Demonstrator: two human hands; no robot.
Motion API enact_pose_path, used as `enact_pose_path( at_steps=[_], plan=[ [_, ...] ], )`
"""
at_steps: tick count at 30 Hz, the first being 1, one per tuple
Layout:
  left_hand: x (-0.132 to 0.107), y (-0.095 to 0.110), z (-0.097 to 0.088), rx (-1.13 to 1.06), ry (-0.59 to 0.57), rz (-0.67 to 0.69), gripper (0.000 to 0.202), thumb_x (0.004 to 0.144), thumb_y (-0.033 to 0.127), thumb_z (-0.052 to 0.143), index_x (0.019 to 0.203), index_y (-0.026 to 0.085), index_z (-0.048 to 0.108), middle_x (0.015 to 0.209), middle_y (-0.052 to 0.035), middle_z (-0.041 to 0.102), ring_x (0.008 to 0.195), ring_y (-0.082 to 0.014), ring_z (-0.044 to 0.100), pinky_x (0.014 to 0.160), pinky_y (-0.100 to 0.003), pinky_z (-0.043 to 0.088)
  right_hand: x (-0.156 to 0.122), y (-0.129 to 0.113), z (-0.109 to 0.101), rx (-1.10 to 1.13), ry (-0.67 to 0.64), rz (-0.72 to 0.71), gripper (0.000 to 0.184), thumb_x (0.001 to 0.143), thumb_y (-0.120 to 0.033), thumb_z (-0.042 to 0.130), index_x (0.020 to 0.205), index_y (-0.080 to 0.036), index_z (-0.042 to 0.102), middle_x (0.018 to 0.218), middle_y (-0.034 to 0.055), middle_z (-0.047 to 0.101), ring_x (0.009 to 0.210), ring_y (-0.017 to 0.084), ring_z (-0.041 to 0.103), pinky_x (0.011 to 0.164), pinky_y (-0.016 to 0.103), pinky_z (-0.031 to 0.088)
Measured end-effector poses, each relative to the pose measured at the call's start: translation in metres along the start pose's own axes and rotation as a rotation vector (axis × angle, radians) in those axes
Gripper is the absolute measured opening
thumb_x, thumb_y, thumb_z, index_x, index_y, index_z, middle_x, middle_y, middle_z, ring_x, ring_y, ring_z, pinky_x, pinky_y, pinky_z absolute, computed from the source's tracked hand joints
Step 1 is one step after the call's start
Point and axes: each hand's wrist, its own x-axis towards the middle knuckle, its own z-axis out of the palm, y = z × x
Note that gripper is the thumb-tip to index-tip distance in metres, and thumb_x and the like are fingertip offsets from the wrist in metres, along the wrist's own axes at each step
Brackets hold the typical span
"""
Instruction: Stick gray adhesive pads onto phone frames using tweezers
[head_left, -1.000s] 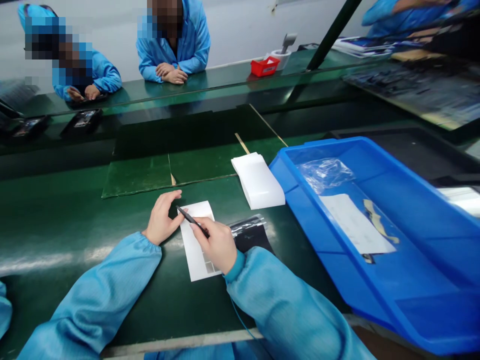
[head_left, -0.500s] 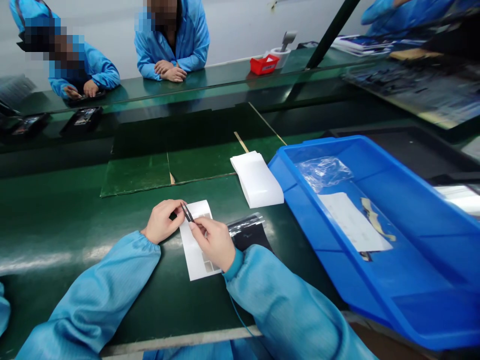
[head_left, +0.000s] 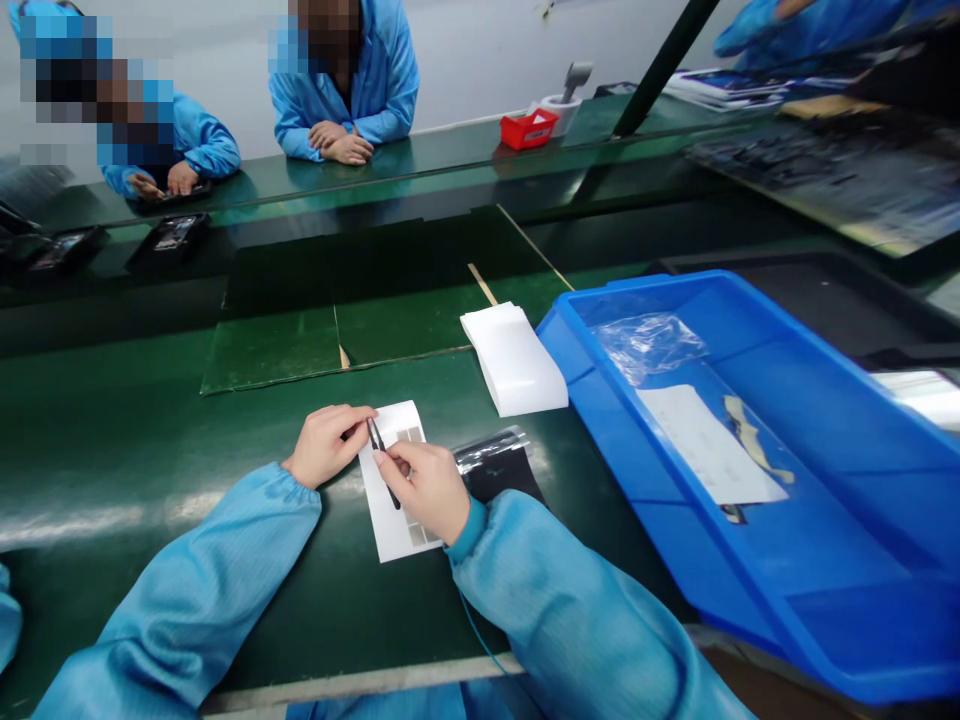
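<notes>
A white sheet [head_left: 394,530] with small grey squares lies on the green bench in front of me. My right hand [head_left: 427,490] grips black tweezers [head_left: 381,460] whose tips point up at the sheet's left edge. My left hand [head_left: 326,445] is closed in a pinch at the tweezer tips, fingers meeting them; whatever it pinches is too small to make out. Just right of the sheet lies a dark item in a clear plastic bag [head_left: 499,465], partly under my right sleeve.
A stack of white sheets [head_left: 517,365] lies beyond, next to a large blue bin [head_left: 840,560] holding a clear bag, a white sheet and paper strips. Two people in blue coats sit across the green line. A red box [head_left: 529,130] stands far back.
The tweezers swung from pointing left to nearly upright, and my left fingers closed in onto their tips.
</notes>
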Motion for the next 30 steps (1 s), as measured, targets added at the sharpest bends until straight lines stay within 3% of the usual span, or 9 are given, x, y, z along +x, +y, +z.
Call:
enact_pose_path(
  at_steps=[11,19,27,30],
  plan=[
    [-0.0013,-0.0016,0.0018,-0.020,-0.006,-0.006,0.019,0.095,0.021,0.053,0.101,0.019,0.070,0.074,-0.0010,0.069,0.063,-0.0130,0.061,0.064,-0.026,0.048,0.0007,-0.0020,0.0006,0.084,0.025,0.036,0.007,0.091,-0.025,0.061,0.090,-0.021,0.067,0.070,-0.0012,0.068,0.060,0.014,0.062,0.063,0.023,0.046],
    [-0.0005,-0.0005,0.0012,-0.016,-0.008,-0.023,0.021,0.095,0.023,0.051,0.100,0.019,0.070,0.075,-0.0018,0.070,0.063,-0.0132,0.062,0.063,-0.026,0.049,0.0004,-0.0006,0.0014,0.120,0.038,0.052,0.007,0.091,-0.027,0.060,0.089,-0.022,0.063,0.074,-0.0002,0.069,0.062,0.015,0.063,0.063,0.024,0.048],
    [-0.0025,-0.0014,0.0014,-0.044,0.035,-0.045,0.020,0.096,0.029,0.054,0.103,0.019,0.070,0.090,-0.0042,0.075,0.068,-0.0132,0.067,0.066,-0.025,0.053,-0.0004,0.0000,0.0020,0.154,0.052,0.102,0.009,0.090,-0.029,0.060,0.087,-0.023,0.055,0.070,-0.0027,0.065,0.056,0.013,0.059,0.059,0.023,0.045],
    [-0.0034,-0.0024,0.0009,-0.060,0.029,-0.056,0.023,0.096,0.030,0.053,0.108,0.019,0.069,0.083,-0.0028,0.073,0.066,-0.0129,0.066,0.065,-0.025,0.053,-0.0004,0.0003,0.0028,0.162,0.054,0.107,0.009,0.090,-0.029,0.061,0.087,-0.023,0.055,0.068,-0.0035,0.063,0.056,0.013,0.058,0.058,0.023,0.045]
  ],
)
